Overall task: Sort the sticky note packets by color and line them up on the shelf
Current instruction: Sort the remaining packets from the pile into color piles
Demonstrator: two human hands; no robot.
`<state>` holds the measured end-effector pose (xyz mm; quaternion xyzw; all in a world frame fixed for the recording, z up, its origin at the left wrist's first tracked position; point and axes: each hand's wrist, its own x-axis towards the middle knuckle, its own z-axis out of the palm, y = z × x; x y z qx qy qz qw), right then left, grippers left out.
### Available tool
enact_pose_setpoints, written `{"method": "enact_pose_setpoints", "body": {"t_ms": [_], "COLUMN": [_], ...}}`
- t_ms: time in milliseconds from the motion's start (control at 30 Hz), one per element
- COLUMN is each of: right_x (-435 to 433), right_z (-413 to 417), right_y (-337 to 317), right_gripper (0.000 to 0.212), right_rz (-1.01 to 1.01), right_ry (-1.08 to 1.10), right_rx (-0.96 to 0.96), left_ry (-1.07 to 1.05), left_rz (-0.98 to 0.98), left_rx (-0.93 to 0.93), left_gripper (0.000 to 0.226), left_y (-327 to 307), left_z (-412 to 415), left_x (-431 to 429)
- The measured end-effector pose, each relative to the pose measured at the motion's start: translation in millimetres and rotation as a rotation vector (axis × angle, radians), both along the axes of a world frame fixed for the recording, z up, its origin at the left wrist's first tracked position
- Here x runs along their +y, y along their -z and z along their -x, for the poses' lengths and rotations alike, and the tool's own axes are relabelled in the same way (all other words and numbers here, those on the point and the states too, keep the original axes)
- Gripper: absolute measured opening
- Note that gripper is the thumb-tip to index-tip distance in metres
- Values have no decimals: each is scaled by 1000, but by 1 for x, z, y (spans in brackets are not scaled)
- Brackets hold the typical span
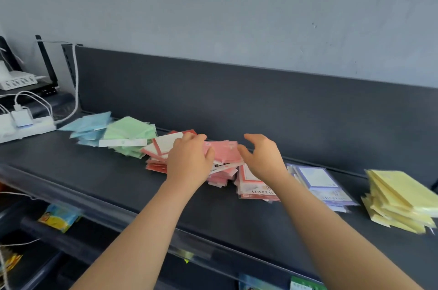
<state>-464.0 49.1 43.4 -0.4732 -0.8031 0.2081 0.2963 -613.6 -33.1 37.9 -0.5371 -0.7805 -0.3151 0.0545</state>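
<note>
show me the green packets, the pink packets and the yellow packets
green packets (129, 132): head view, middle of the top packet
pink packets (225, 151): head view, bare face of the top packet
yellow packets (403, 191): head view, face of the top packet

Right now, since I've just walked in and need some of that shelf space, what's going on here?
A person is sorting sticky note packets by color on the dark shelf. The left hand grips the pink packets in the middle, and the right hand hovers open beside them, holding nothing. Blue packets and green packets lie in loose piles to the left, purple packets and yellow packets to the right. The piles are grouped but not yet squared up.
</note>
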Motion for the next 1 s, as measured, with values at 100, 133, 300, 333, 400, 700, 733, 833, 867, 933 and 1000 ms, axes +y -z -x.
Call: {"method": "enact_pose_setpoints", "body": {"t_ms": [100, 133, 300, 333, 400, 700, 733, 833, 867, 933, 1000], "right_x": [-9, -14, -35, -40, -49, -75, -78, -81, -82, -85, -88], "right_z": [-18, -24, -67, -78, -104, -253, -274, -340, -363, -408, -452], "right_y": [2, 3, 15, 18, 22, 26, 26, 26, 26, 27, 30], "right_gripper": [44, 43, 29, 25, 21, 23, 26, 27, 28, 31, 34], "right_rz": [-81, -108, -203, -213, -242, -231, -225, -198, -190, -185, -168], "right_ry": [54, 78, 186, 206, 246, 427, 443, 494, 511, 540, 573], "right_rx": [-14, -30, -89, -99, -127, -200, -218, -232, -238, -259, -281], "left_ry": [50, 67, 196, 222, 276, 469, 491, 543, 558, 597, 635], "left_rz": [-30, -38, -81, -74, -60, -76, -80, -81, -81, -71, -56], "left_rx": [58, 80, 142, 147, 164, 170, 158, 142, 135, 114, 84], "left_gripper": [39, 37, 29, 29, 28, 33, 32, 29, 29, 32, 36], "left_y": [-1, 0, 10, 12, 17, 19, 19, 21, 21, 23, 27], "left_z": [-12, -17, -59, -71, -94, -232, -253, -318, -340, -384, -427], "left_x": [-9, -11, -13, -14, -13, -5, -5, -4, -3, 0, 5]}}
